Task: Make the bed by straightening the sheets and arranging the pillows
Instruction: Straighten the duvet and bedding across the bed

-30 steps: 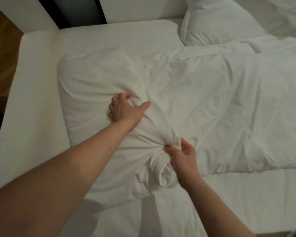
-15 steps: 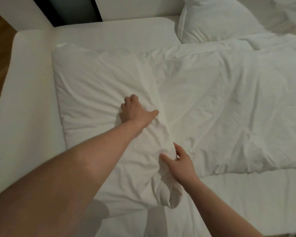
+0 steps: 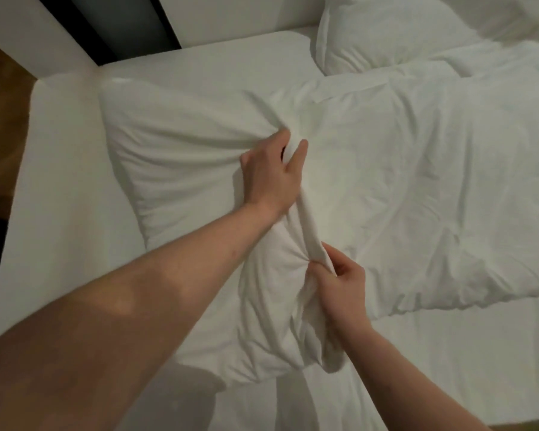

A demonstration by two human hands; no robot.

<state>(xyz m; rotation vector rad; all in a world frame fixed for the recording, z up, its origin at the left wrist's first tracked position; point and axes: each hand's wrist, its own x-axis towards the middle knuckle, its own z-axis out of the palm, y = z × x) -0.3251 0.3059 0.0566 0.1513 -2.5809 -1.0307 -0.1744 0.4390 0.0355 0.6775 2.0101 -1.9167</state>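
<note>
A white pillow lies on the left half of the bed, its right edge against a rumpled white duvet. My left hand grips a bunch of the pillow's cover near its far right edge, fingers curled into the fabric. My right hand pinches a raised fold of the same cover at the pillow's near right corner. The cloth is pulled taut in a ridge between the two hands. A second white pillow lies at the head of the bed, top right.
The white fitted sheet shows bare along the left side and at the bottom right. A wooden floor lies beyond the left edge. A white wall with a dark gap stands behind the bed.
My left hand moved farther up and right along the pillow's edge and took a new bunch of cover. My right hand closed on a fold and pulled it up.
</note>
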